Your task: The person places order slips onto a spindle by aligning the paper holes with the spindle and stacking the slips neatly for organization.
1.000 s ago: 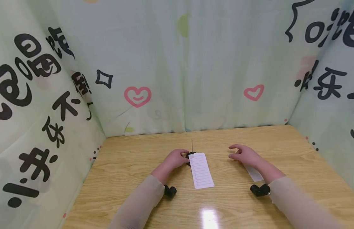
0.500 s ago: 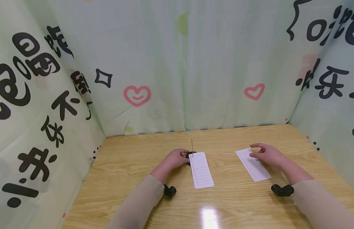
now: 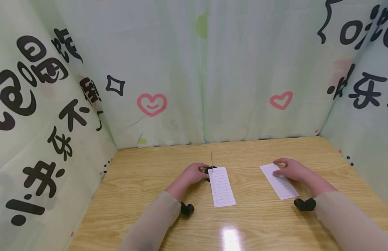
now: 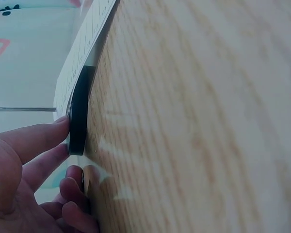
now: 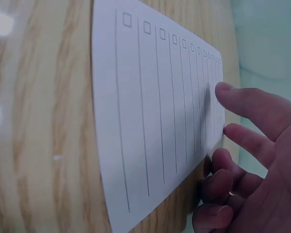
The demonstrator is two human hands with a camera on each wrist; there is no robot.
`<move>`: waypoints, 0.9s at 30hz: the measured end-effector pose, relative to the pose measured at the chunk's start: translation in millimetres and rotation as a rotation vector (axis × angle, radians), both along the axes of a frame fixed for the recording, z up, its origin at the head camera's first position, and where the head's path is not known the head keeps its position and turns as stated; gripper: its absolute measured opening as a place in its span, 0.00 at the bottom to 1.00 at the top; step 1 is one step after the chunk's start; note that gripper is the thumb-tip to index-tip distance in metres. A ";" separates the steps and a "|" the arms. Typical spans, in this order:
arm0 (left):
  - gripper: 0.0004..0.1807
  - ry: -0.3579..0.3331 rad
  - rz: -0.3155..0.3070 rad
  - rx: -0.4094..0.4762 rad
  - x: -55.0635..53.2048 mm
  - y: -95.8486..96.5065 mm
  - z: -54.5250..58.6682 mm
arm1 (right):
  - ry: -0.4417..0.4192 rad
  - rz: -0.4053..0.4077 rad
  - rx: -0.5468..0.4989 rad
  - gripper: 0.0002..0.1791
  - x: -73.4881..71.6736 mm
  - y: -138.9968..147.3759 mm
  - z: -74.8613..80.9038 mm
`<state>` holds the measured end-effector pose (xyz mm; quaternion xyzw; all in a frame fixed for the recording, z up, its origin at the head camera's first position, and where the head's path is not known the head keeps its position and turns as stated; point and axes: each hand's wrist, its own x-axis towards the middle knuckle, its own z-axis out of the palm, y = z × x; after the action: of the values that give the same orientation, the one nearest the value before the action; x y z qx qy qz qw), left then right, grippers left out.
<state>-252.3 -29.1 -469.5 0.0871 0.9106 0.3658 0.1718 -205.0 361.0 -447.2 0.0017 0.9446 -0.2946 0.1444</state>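
In the head view, my left hand [image 3: 194,174] holds the edge of the round black base [image 3: 208,170] of a paper spike, thumb and a finger on its rim. The thin metal pin [image 3: 211,161] stands upright through the end of a lined white slip [image 3: 222,188]; whether several slips are stacked there, I cannot tell. To the right, a second lined slip [image 3: 278,182] with small checkboxes lies flat on the table. My right hand [image 3: 292,170] reaches over its far end. In the right wrist view, the thumb [image 5: 233,94] is at the slip's surface and the index finger [image 5: 250,141] at its edge.
Both slips and the base are on a wooden table [image 3: 150,167]. A pale curtain [image 3: 181,69] with hearts and black lettering hangs behind and at both sides. Black camera mounts [image 3: 186,209] sit at the wrists.
My right hand has moved rightward, uncovering the second slip, then lowered onto its far end. The left hand stays at the base, and the slip on the spike has not moved.
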 end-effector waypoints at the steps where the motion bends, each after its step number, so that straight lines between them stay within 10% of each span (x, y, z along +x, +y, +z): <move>1: 0.22 0.000 0.000 -0.001 0.2 0.1 0.0 | -0.001 0.003 0.006 0.35 -0.4 -0.4 0.3; 27: 0.25 -0.011 -0.014 0.000 0.9 -1.4 0.9 | 0.013 -0.064 0.024 0.25 0.8 -3.2 -5.7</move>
<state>-251.4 -30.5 -468.6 0.0916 0.9089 0.3652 0.1792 -204.2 357.8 -452.9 0.0315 0.9485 -0.2877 0.1285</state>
